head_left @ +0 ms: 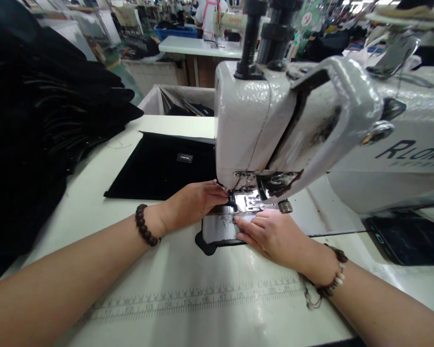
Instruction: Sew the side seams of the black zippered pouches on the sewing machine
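Note:
A black fabric panel [159,166] with a small rectangular label [185,158] lies on the table, its right part running behind the sewing machine head [253,120]. My left hand [193,205] is at the panel's near right edge, fingers together and closed on the cloth beside the presser foot [232,198]. Fingertips of my right hand [271,231] rest on the metal plate [219,229] in front of the foot. That hand's fingers are stretched out and slightly apart, and I see no cloth in them. The needle point is hard to make out.
A large heap of black fabric [39,115] stands at the left. A printed ruler scale [202,299] runs along the near tabletop. To the right lies a dark phone [412,238]. Behind the table are a bin [159,99], another sewing machine [231,21] and a person [208,17].

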Demonstrator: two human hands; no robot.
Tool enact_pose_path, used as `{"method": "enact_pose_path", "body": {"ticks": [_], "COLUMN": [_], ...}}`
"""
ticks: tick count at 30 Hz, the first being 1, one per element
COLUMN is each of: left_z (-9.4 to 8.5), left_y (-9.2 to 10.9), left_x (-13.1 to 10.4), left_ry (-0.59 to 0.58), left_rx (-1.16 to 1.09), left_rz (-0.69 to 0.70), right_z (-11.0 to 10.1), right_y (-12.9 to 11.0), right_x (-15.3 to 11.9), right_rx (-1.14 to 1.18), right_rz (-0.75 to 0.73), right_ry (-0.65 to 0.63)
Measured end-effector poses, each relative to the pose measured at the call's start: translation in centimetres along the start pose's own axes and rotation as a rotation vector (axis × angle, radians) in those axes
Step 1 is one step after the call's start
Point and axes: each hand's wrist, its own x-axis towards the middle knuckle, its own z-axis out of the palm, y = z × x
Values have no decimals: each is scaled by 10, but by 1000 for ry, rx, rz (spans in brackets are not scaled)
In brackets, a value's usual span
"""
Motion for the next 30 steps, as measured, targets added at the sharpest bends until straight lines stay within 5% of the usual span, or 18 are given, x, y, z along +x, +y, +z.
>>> {"method": "enact_pose_path", "body": {"ticks": [21,30], "left_z": [-5,-13], "left_y": [-3,-4], "left_x": [5,6], "left_ry": [1,-116], "left_rx": [47,24], "left_rz": [-76,-171], "right_z": [1,0], "right_y": [-1,-1], "right_x": [1,1], "right_rx": [-4,-4], "right_rz": [24,32], "right_ry": [2,-15]}}
